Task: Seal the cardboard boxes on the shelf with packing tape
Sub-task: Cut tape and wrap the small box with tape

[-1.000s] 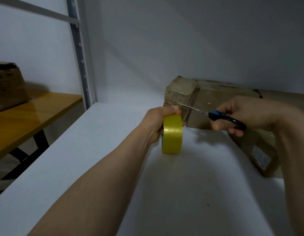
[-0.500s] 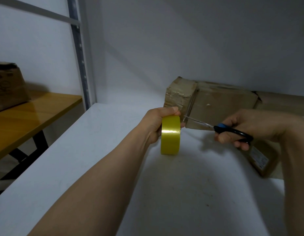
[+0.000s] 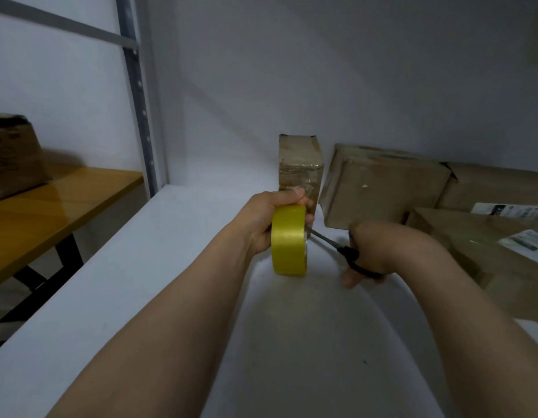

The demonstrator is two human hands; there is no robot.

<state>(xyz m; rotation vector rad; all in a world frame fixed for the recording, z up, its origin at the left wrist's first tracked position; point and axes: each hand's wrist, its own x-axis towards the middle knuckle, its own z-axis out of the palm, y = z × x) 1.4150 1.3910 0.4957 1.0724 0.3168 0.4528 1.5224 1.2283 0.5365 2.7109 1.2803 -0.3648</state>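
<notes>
Left hand (image 3: 261, 220) grips yellow tape roll (image 3: 289, 239); right hand (image 3: 379, 248) grips scissors (image 3: 347, 254); box labels (image 3: 507, 211) unreadable.

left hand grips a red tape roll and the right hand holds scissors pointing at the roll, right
Not quite: the tape roll is yellow, not red. The head view shows the left hand gripping it while the right hand holds scissors pointing at the roll.
</notes>
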